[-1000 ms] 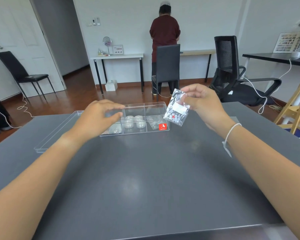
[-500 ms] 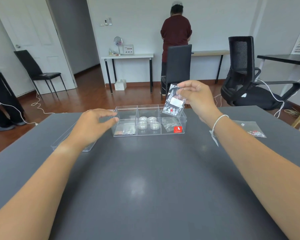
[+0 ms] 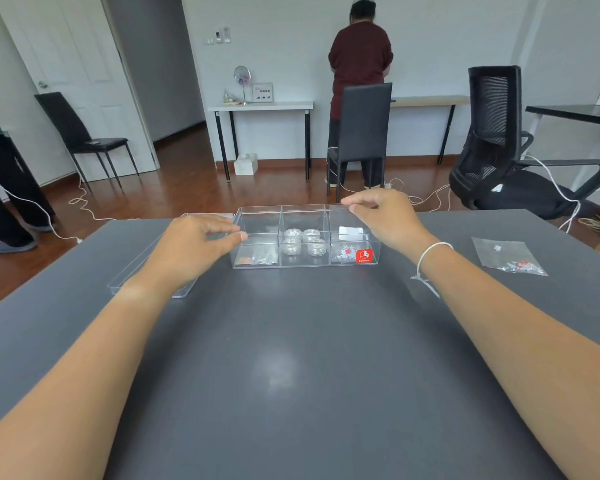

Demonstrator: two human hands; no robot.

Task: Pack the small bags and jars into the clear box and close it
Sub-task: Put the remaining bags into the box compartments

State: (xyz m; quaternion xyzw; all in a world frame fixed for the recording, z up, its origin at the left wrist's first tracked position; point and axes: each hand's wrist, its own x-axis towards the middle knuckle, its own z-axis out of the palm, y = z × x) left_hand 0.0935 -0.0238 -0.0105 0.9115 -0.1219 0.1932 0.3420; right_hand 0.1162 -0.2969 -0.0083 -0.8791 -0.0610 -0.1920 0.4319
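Note:
The clear box (image 3: pixel 257 220) sits at the far middle of the dark grey table (image 3: pixel 291 358), its compartments open on top. A small bag of beads (image 3: pixel 255 259) lies in the left compartment, and several small jars (image 3: pixel 303 240) fill the middle one. In the right compartment a small bag (image 3: pixel 350 233) with a white label stands upright. My right hand (image 3: pixel 385 218) is above it, fingertips pinched at its top edge. My left hand (image 3: pixel 194 244) grips the box's left end wall. The clear lid (image 3: pixel 182 292) lies left of the box, partly under my left wrist.
Another small bag of beads (image 3: pixel 506 256) lies on the table to the right. Beyond the far table edge stand a black chair (image 3: pixel 361 133) and an office chair (image 3: pixel 499 150), with cables on the floor. One person (image 3: pixel 359 64) stands at the back wall, another (image 3: pixel 0 188) at the left.
My right hand has lowered the labelled bag from above the box down into the right compartment. My left hand has stayed at the box's left end.

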